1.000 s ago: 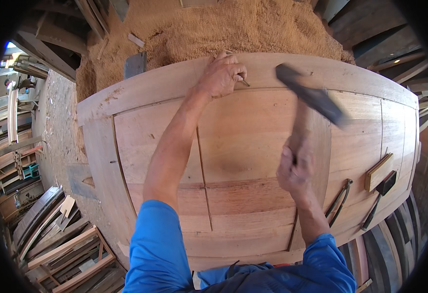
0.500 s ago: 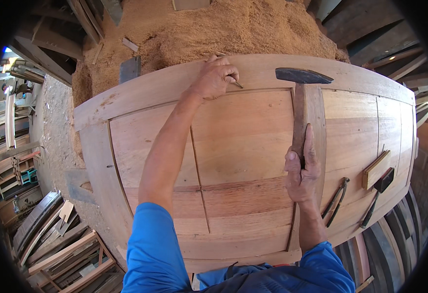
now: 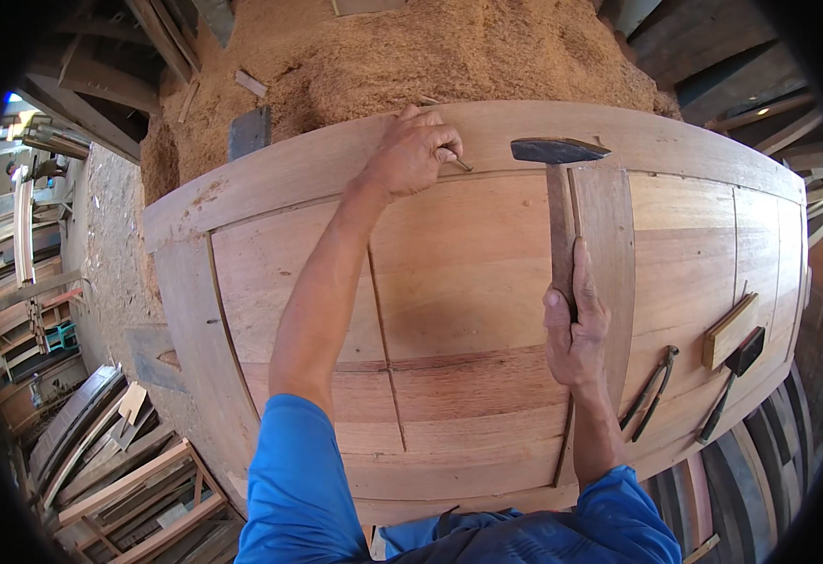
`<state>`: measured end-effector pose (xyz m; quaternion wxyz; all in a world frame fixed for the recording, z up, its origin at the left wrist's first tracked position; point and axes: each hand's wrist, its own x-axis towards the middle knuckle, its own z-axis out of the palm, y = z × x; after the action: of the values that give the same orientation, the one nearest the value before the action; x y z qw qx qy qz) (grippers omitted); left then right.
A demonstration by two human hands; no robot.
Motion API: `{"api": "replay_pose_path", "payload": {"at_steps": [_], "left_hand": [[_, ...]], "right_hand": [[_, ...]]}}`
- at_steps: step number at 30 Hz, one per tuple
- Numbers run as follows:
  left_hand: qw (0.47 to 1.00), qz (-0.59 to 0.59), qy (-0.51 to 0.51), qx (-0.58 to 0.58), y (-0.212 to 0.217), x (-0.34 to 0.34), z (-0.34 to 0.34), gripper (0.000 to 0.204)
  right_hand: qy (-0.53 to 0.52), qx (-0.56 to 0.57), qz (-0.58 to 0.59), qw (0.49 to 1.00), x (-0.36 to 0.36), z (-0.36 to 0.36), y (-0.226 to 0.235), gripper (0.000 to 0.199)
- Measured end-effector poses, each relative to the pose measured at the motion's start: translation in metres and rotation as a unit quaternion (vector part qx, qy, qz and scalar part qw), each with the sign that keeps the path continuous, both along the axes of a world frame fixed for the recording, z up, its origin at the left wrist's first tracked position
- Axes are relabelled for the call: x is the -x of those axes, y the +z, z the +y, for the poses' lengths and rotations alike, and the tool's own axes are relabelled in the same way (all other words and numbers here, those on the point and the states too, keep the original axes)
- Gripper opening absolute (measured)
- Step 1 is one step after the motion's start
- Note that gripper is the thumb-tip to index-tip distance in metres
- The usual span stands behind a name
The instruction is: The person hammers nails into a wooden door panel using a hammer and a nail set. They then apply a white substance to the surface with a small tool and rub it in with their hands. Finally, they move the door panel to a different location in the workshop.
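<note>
A wide panelled wooden door (image 3: pixel 487 282) lies flat in front of me. My left hand (image 3: pixel 413 150) rests on its far rail and pinches a thin nail (image 3: pixel 461 164) against the wood. My right hand (image 3: pixel 573 324) grips the wooden handle of a hammer (image 3: pixel 559 183). The hammer's dark metal head is level with the far rail, a little to the right of the nail and apart from it.
On the door's right side lie a small wooden block (image 3: pixel 729 331), a pair of pincers (image 3: pixel 651 387) and a dark-bladed hand tool (image 3: pixel 733 376). A big heap of sawdust (image 3: pixel 449 56) is behind the door. Stacked timber and frames (image 3: pixel 120 470) fill the lower left.
The hammer has swung down from a raised, tilted pose at the right to lie level near the nail. My left hand has stayed on the far rail with the nail.
</note>
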<state>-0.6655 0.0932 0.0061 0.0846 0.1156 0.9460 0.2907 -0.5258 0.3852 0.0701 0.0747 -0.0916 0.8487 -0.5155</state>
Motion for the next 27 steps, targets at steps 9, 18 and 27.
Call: {"api": "replay_pose_path", "payload": {"at_steps": [9, 18, 27], "left_hand": [[0.999, 0.042, -0.010, -0.022, -0.005, 0.001, 0.000, 0.005], [0.995, 0.090, -0.018, -0.039, -0.015, -0.001, -0.006, 0.006], [0.996, 0.083, -0.015, -0.006, -0.019, 0.003, -0.004, 0.005]], "right_hand": [[0.021, -0.039, 0.037, 0.998, 0.008, -0.014, -0.005, 0.065], [0.021, -0.054, 0.126, 0.990, 0.012, -0.019, -0.010, 0.064], [0.058, -0.071, 0.047, 0.995, 0.014, -0.022, 0.003, 0.064]]}}
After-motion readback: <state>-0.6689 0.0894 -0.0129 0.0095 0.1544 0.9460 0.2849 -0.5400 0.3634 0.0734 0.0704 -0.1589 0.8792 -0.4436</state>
